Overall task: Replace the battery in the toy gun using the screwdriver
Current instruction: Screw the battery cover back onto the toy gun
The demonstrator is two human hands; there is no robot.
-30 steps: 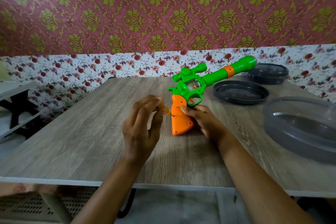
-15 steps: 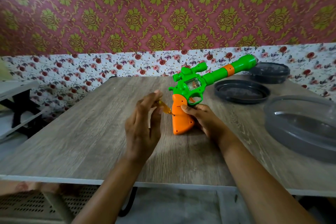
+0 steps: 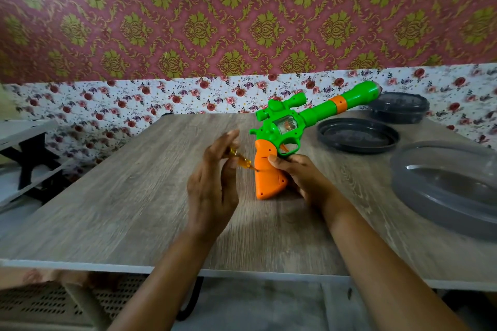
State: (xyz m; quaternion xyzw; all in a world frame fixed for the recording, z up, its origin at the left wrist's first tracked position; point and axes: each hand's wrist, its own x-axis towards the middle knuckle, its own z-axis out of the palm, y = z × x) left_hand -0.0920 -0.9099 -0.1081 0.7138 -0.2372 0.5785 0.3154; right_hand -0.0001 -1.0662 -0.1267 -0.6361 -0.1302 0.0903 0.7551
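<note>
A green toy gun (image 3: pixel 301 118) with an orange grip (image 3: pixel 267 172) stands on its grip's butt on the wooden table (image 3: pixel 121 196), barrel pointing up and right. My right hand (image 3: pixel 301 174) holds the grip from the right, thumb on its side. My left hand (image 3: pixel 212 183) pinches a small screwdriver (image 3: pixel 240 160) with an amber see-through handle. Its tip touches the left side of the orange grip at a small hole. The hand hides most of the handle.
A dark round lid (image 3: pixel 357 136) lies flat to the right of the gun. A dark round container (image 3: pixel 400 107) sits behind it. A large grey see-through bowl (image 3: pixel 443 185) stands at the right edge. A white shelf (image 3: pixel 24 131) is at the far left.
My left hand has brought the screwdriver right and up until its tip meets the orange grip. My fingers have straightened upward. The gun and right hand have barely moved.
</note>
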